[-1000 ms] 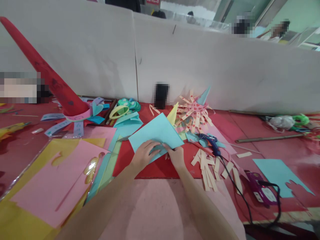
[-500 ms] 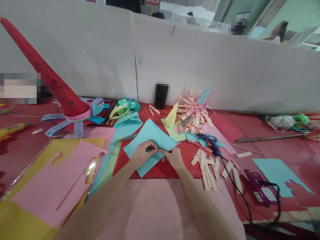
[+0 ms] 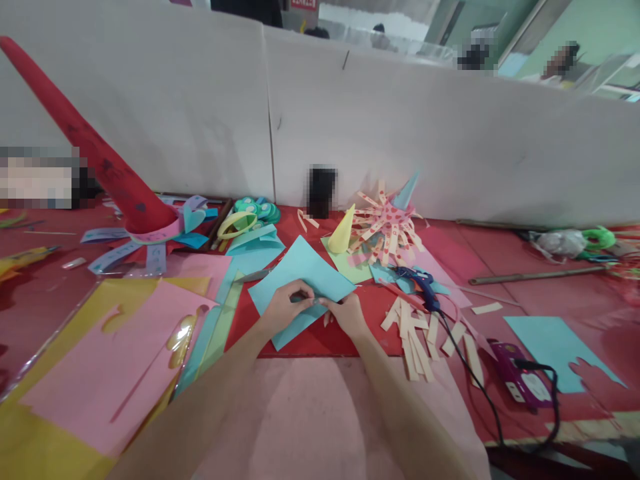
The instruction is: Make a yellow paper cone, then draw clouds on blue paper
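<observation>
A light blue sheet of paper (image 3: 301, 264) is held at a slant over the red board (image 3: 295, 350) in front of me. My left hand (image 3: 289, 305) is closed on the sheet's near part, thumb and fingers pinching. Close beside it, my right hand (image 3: 347, 312) pinches the same sheet near its right corner, with some fingertips showing underneath. The fingertips of both hands almost meet. Whether the paper is folded between them I cannot make out. Scissors (image 3: 256, 274) lie partly hidden behind the sheet's left side.
Yellow paper cone (image 3: 342, 233) and fringed pink ornament (image 3: 387, 223) stand behind. On the right are a blue glue gun (image 3: 423, 288), cream paper strips (image 3: 413, 343) and a purple power box (image 3: 520, 377) with a black cable. Pink paper (image 3: 110, 373) and a tall red cone (image 3: 105, 160) occupy the left.
The blue sheet has tilted slightly, and the double edge seen at its upper right now looks like a single one. Both hands keep their pinch in nearly the same place.
</observation>
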A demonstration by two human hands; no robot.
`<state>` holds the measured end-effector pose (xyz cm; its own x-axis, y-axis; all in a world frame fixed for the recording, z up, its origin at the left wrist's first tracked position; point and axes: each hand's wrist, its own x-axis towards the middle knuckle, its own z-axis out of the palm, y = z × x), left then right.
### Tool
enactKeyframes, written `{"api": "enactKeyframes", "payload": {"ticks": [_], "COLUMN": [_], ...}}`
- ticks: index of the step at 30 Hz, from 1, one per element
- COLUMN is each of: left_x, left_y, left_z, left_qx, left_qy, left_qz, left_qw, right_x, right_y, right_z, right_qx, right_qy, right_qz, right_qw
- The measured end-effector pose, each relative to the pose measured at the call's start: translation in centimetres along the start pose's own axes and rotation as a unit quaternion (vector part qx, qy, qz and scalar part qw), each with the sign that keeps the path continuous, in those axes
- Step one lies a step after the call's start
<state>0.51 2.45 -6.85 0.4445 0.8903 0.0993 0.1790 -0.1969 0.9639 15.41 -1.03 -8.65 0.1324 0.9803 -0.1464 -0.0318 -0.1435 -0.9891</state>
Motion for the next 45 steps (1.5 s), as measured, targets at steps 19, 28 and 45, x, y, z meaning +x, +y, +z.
{"api": "enactKeyframes", "payload": {"ticks": [19, 28, 45], "left_x": [0.5, -0.2, 1.3], "left_y": [-0.2, -0.9, -2.7], "left_z": [-1.0, -0.1, -1.1], "left_qx": [-0.071, -0.177, -0.076], "left_qy": [0.172, 0.011, 0.123], "left_qz": [-0.012, 0.045, -0.032], "left_qw": [0.982, 0.983, 0.989], "right_x": [0.8, -0.6, 0.1], "right_y": [0.4, -0.6, -0.4], "right_z": [-1.0, -1.6, -2.4], "right_qx": [0.124, -0.066, -0.025], "right_qy": [0.136, 0.068, 0.237], "right_qz": [-0.024, -0.258, -0.247], "right_qw": [0.983, 0.961, 0.939]}}
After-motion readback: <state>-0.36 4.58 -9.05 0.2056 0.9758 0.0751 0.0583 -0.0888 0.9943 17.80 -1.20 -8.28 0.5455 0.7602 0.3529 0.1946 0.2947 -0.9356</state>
